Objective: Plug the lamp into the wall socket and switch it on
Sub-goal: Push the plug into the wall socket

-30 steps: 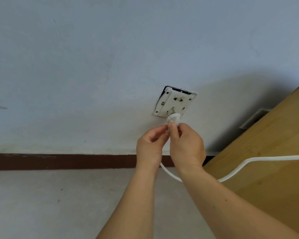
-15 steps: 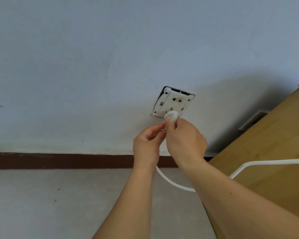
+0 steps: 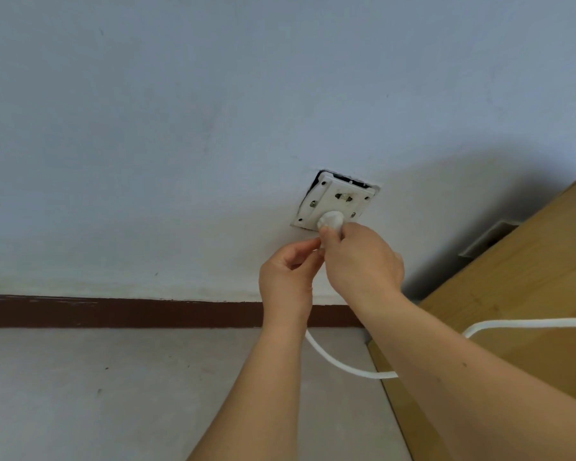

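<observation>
My right hand (image 3: 363,261) pinches the white plug (image 3: 330,220) between thumb and fingers (image 3: 328,235), holding it against the lower edge of the wall socket (image 3: 333,201). I cannot tell how far the pins are seated. My left hand (image 3: 288,277) sits just beside it, fingers curled narrow around the plug's base where the cord (image 3: 343,364) leaves. The cord loops down between my forearms and runs right across the wooden furniture (image 3: 529,277). The socket plate is tilted, with a dark gap along its top edge. The wall (image 3: 180,128) is pale blue-white, with a dark red skirting board (image 3: 113,311) above the grey floor (image 3: 113,394).
</observation>
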